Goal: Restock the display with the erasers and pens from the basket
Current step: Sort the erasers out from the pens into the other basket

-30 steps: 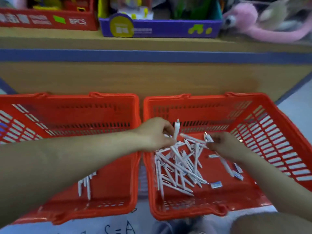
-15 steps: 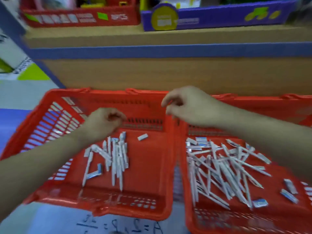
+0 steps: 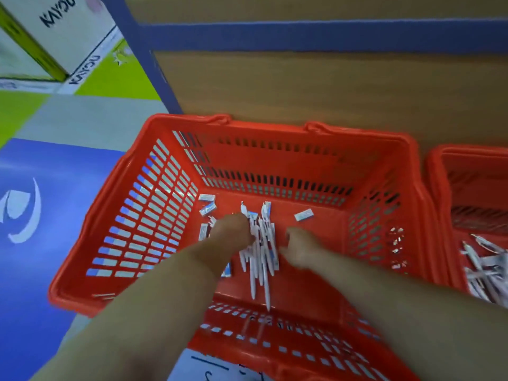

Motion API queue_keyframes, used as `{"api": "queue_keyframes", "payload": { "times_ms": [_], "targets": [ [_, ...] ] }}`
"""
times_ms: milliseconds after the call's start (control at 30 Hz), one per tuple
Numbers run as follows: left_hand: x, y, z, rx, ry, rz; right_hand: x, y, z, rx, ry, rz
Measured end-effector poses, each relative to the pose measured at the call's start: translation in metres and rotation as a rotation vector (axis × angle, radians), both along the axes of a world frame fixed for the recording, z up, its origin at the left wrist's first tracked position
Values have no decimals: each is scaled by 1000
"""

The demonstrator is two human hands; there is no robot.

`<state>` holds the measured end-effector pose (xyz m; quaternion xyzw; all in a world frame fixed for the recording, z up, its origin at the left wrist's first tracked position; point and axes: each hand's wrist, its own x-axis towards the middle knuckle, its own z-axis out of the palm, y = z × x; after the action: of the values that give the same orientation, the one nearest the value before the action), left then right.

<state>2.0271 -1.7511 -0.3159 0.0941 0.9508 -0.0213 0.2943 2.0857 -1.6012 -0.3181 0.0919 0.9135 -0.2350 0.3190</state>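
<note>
A bunch of white pens lies on the floor of the left red basket, with small white-and-blue erasers scattered around it. My left hand is down in this basket with its fingers curled onto the left side of the pen bunch. Just to the right of the pens is my right hand, fingers curled and blurred; anything inside it is hidden. A second red basket at the right edge holds more pens and erasers.
Both baskets stand on the floor against a wooden display base with a blue strip. White cartons stand at the far left. Blue and green floor graphics lie to the left, and a printed white sheet lies under the basket's near edge.
The view swung left and down onto the left basket. Both hands moved from the right basket into the left one and dropped to the pen bunch on its floor.
</note>
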Motion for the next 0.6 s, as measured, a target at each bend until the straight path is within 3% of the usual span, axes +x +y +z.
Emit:
{"api": "queue_keyframes", "payload": {
  "times_ms": [200, 267, 433, 600],
  "targets": [
    [-5, -32, -15, 35, -165, 25, 2, -25, -25, 13, 43, -139],
    [-9, -35, -16, 52, -207, 125, 3, -35, -29, 37, 61, -132],
    [-1, -31, -16, 172, 3, 421, -3, -39, -20, 124, 61, -72],
    [-4, -28, -24, 261, 28, 676, -2, -26, -21, 50, 11, -160]
  ]
}}
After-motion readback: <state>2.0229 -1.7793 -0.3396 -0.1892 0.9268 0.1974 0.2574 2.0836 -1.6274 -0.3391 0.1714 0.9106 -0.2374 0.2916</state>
